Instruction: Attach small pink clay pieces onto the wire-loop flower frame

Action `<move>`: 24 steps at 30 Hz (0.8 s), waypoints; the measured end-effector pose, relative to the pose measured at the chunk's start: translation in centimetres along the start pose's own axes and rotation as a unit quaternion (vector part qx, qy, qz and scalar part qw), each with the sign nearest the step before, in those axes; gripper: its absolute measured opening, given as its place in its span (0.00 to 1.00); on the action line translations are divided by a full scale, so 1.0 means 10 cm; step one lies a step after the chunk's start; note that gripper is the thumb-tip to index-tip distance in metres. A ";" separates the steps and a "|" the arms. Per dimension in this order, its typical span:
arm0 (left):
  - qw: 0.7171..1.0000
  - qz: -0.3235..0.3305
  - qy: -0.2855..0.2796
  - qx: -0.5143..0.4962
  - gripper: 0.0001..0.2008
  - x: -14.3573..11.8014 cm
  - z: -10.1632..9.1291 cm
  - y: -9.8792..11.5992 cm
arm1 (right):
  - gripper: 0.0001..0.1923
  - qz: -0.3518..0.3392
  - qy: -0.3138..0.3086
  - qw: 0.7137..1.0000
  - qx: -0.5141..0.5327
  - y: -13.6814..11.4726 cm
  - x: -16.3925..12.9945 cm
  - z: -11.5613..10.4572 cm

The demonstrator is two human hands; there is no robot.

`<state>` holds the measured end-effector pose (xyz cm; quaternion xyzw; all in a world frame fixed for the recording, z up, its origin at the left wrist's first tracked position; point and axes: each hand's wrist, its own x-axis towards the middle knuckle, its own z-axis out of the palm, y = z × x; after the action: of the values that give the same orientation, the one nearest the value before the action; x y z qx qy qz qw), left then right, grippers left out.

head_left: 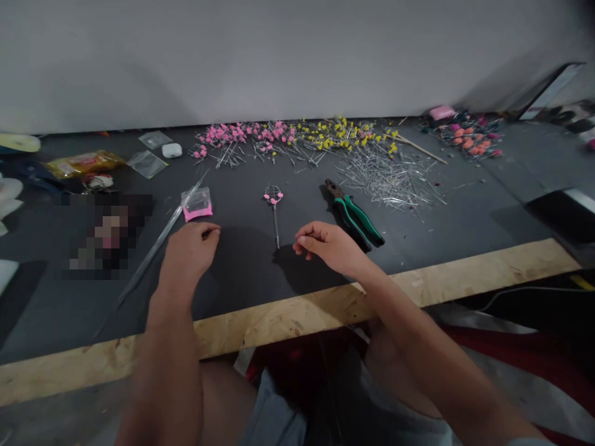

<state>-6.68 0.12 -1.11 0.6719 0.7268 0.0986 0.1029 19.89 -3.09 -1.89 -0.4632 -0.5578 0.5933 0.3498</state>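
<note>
Between my hands, a small twisted-wire piece (pixel 275 217) lies on the dark tabletop. It has a round wire loop at the top with a few pink beads on it, and a straight stem pointing towards me. My left hand (pixel 193 244) hovers to its left, fingers curled together; whatever they may hold is hidden. Just beyond that hand is a small clear bag of pink beads (pixel 198 207). My right hand (pixel 325 244) is beside the stem's lower end, fingers loosely bent and slightly apart, nothing visible in them. Green-handled pliers (pixel 356 217) lie right of it.
Along the wall lie pink-beaded wires (pixel 246 136), yellow-beaded wires (pixel 348 133), a heap of bare wire pieces (pixel 395 176) and orange-beaded ones (pixel 469 139). Long thin wires (pixel 162 232) lie at left, near a white case (pixel 171 150). A wooden edge (pixel 279 319) borders the table.
</note>
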 end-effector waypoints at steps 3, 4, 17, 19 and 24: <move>1.000 -0.007 0.006 -0.012 0.15 -0.02 -0.01 0.00 | 0.06 -0.004 0.003 0.999 -0.040 0.03 -0.01 -0.05; 1.000 -0.014 0.009 -0.017 0.15 -0.02 -0.01 0.00 | 0.06 -0.003 0.005 0.998 -0.055 0.03 -0.01 -0.07; 0.988 0.059 0.078 -0.116 0.15 -0.16 -0.04 0.28 | 0.08 -0.017 0.016 0.997 -0.077 0.05 0.01 -0.07; 0.981 0.148 0.006 -0.123 0.13 -0.20 0.03 0.42 | 0.08 -0.025 0.016 0.997 -0.078 0.06 0.02 -0.06; 0.956 0.258 -0.081 -0.112 0.16 -0.25 0.22 0.60 | 0.08 -0.027 0.014 0.998 -0.060 0.06 0.03 -0.06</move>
<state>-0.15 -1.92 -1.47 0.8265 0.5021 0.1480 0.2072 20.38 -2.72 -2.53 -0.4766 -0.5992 0.5429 0.3451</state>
